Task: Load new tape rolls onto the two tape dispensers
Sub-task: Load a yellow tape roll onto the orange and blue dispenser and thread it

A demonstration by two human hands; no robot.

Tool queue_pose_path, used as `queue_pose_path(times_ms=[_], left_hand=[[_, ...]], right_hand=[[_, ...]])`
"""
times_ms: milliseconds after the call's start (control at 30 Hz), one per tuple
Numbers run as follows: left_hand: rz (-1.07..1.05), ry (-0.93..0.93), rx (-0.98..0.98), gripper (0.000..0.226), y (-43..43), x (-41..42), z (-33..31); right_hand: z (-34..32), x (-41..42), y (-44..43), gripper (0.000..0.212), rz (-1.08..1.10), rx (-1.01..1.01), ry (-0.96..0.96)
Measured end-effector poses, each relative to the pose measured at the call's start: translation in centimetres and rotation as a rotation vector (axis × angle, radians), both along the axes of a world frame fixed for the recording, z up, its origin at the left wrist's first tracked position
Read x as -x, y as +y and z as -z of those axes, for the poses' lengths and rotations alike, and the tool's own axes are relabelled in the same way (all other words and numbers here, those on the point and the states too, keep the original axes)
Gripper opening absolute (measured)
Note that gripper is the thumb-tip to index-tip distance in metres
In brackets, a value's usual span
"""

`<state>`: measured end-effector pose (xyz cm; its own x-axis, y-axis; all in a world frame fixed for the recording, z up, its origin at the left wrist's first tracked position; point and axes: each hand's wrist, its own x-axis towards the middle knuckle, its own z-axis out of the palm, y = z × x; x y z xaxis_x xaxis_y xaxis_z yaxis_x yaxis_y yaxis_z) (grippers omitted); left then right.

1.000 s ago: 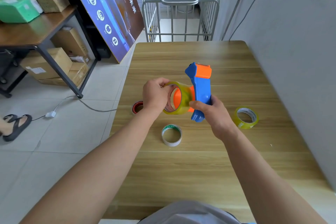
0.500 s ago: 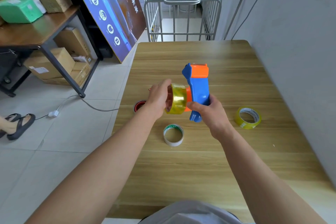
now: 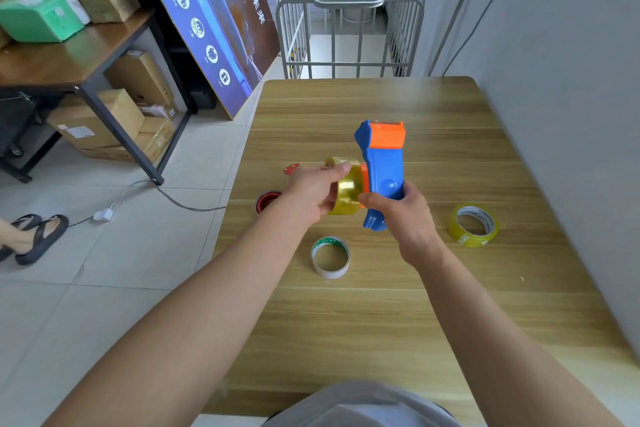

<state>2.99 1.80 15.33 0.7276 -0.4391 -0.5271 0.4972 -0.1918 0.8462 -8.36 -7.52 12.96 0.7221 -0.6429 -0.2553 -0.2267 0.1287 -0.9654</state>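
Note:
My right hand [image 3: 401,215] grips the handle of a blue and orange tape dispenser [image 3: 384,163], held upright above the wooden table [image 3: 363,322]. My left hand [image 3: 311,194] is closed on a yellow tape roll [image 3: 348,191] that sits pressed against the dispenser's orange hub on its left side. A red dispenser [image 3: 266,201] lies on the table behind my left hand, mostly hidden. A yellow roll [image 3: 472,224] lies flat to the right. A white roll with green print [image 3: 330,256] lies flat below my hands.
A grey wall [image 3: 571,114] runs along the table's right edge. A metal cart [image 3: 349,31] stands past the far edge. To the left are a poster board [image 3: 207,17], a side table [image 3: 69,59] with boxes, a floor cable and someone's sandalled foot [image 3: 34,236].
My left hand has pushed the yellow roll rightwards onto the dispenser's hub; the roll has turned edge-on and now sits against the blue body. The dispenser has barely moved.

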Motion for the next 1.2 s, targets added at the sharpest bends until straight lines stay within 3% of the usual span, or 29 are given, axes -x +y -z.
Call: queue_pose_path(times_ms=[133, 233, 400, 467, 533, 633, 733, 800, 967, 1100, 1200], left_hand=[[0.079, -0.044, 0.052, 0.017, 0.2, 0.1, -0.3], [-0.004, -0.032, 0.036, 0.023, 0.1, -0.2, -0.6], [-0.023, -0.128, -0.294, 0.087, 0.0, -0.3, 0.1], [0.036, -0.028, -0.255, 0.094, 0.3, -0.1, -0.3], [0.061, 0.055, -0.18, 0.091, 0.6, -0.3, -0.3], [0.07, 0.018, -0.164, 0.088, 0.8, -0.4, 0.4], [0.169, -0.101, -0.109, 0.063, 0.8, -0.3, 0.9], [0.228, -0.123, -0.066, 0.059, 1.0, -0.3, 1.0], [0.312, -0.137, -0.03, 0.06, 1.1, -0.3, 1.6], [0.363, 0.006, 0.101, 0.032, 0.9, 0.0, 1.5], [0.36, 0.019, 0.124, 0.043, 1.0, -0.2, 1.4]], right_hand=[[0.1, 0.1, -0.1, 0.028, -0.053, -0.021, 0.011], [0.0, 0.0, 0.2, 0.031, -0.112, -0.019, 0.007], [0.0, -0.4, 0.3, 0.033, -0.089, -0.038, -0.015], [-0.1, -0.4, 0.0, 0.037, -0.078, -0.059, -0.024], [0.1, -0.3, -0.3, 0.049, -0.076, -0.077, -0.019], [0.2, -0.3, -0.7, 0.068, -0.135, -0.128, -0.015], [0.2, -0.3, -1.1, 0.048, -0.27, -0.213, -0.119], [0.3, 0.0, -1.3, 0.034, -0.301, -0.269, -0.204], [0.6, 0.2, -1.7, 0.041, -0.352, -0.36, -0.302], [-0.1, -0.3, -1.2, 0.048, -0.375, -0.308, -0.309], [-0.2, -0.1, -1.4, 0.051, -0.403, -0.319, -0.319]])
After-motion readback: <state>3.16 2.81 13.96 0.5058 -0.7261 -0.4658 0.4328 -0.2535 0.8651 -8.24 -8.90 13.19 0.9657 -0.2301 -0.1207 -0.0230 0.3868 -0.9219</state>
